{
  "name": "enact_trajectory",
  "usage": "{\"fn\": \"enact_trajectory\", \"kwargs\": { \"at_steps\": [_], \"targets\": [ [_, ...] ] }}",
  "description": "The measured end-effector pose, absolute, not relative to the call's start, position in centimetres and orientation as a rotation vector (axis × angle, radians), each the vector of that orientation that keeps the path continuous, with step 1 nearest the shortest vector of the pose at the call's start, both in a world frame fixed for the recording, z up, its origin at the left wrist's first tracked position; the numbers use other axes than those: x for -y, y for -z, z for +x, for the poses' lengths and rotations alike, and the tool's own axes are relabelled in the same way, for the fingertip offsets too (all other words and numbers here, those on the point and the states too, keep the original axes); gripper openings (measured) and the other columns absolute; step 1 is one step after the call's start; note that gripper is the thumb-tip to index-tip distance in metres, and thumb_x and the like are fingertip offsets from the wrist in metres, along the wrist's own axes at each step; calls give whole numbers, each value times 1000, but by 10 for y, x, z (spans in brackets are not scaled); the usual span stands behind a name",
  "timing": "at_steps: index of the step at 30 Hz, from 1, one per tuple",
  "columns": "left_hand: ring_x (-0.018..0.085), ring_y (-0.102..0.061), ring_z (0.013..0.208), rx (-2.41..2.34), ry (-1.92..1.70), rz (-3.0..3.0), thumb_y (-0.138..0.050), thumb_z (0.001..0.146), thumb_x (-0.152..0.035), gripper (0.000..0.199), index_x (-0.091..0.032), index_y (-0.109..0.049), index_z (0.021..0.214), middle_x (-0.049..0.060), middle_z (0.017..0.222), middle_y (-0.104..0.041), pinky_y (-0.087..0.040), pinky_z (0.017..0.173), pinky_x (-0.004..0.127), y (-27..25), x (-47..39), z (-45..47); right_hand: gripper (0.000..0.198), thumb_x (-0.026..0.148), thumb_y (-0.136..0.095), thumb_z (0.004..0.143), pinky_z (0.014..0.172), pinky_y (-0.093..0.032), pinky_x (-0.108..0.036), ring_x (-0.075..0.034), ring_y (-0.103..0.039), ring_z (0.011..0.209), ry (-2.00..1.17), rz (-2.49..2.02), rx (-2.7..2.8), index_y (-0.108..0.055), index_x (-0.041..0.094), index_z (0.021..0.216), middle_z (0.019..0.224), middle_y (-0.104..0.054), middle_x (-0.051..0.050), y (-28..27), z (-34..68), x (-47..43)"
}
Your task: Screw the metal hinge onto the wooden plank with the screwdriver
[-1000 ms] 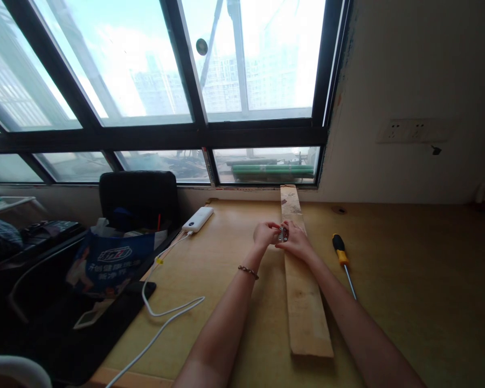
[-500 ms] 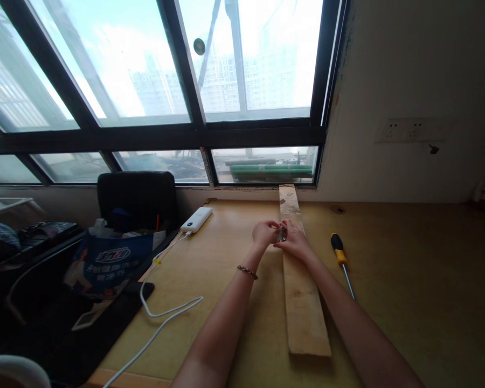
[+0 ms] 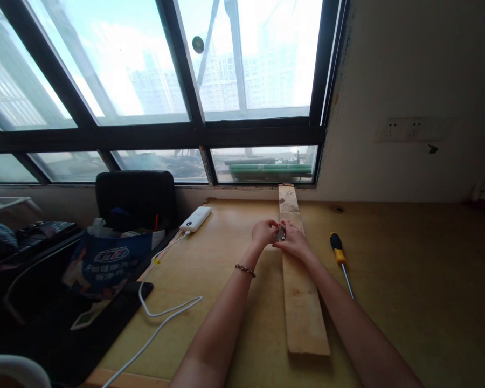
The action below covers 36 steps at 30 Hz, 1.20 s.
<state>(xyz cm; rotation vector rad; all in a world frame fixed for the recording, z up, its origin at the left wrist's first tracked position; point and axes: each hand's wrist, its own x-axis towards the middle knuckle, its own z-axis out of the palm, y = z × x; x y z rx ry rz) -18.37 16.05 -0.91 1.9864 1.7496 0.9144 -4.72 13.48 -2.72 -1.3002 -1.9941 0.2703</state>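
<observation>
Fingers of the left hand (image 3: pixel 262 233) and right hand (image 3: pixel 296 241) grip a metal piece (image 3: pixel 282 235), perhaps a hinge, over the board (image 3: pixel 305 307) reaching the far edge of the counter (image 3: pixel 226 285).

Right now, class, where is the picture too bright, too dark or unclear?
In the head view, the window glares, washing out the buildings; there too, the chair sinks into shadow, and the metal piece between left hand and right hand lacks clear detail.

Observed from the room: since a second ago, the worn camera's view has shifted marginally, placing the board (image 3: pixel 303 307), screwdriver (image 3: pixel 341 262) and white device (image 3: pixel 196 219) slightly farther left. The metal piece (image 3: pixel 281 234), though tiny here, appears marginally less exposed.
</observation>
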Motion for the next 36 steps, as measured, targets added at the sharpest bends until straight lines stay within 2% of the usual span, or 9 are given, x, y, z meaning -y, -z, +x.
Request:
{"fn": "enact_trajectory", "kwargs": {
  "at_steps": [10, 17, 27, 36],
  "targets": [
    [8, -47, 53, -1628, -894, 1777, -67, 62, -31, 28, -19, -72, 87, -1, 61, -57, -30, 48, 20, 22, -174, -192, 63, 33, -73, 54, 88, -37, -38, -25, -51, 100, -276, -1310, 2008, -46, 20, 110, 106, -57, -7, 28, -47, -134],
    [6, -41, 49, -1586, -962, 1705, -67, 62, -30, 25, -19, -73, 84, -3, 55, -51, -27, 46, 20, 27, -174, -190, 62, 32, -73, 53, 88, -37, -38, -24, -52, 99, -262, -1303, 2005, -47, 21, 108, 106, -57, -6, 30, -47, -135],
    [10, -51, 54, -1711, -955, 1730, -65, 62, -34, 25, -20, -73, 82, 0, 65, -63, -30, 47, 20, 19, -165, -186, 64, 34, -74, 53, 86, -38, -38, -25, -52, 99, -254, -1305, 2003, -45, 21, 108, 105, -57, -6, 31, -47, -137],
    [12, -55, 59, -1836, -930, 1779, -66, 60, -36, 23, -22, -72, 78, 2, 70, -66, -32, 49, 21, 12, -159, -183, 65, 36, -76, 52, 86, -38, -38, -25, -52, 98, -256, -1306, 2001, -45, 21, 107, 102, -58, -6, 32, -48, -137]
  ]
}}
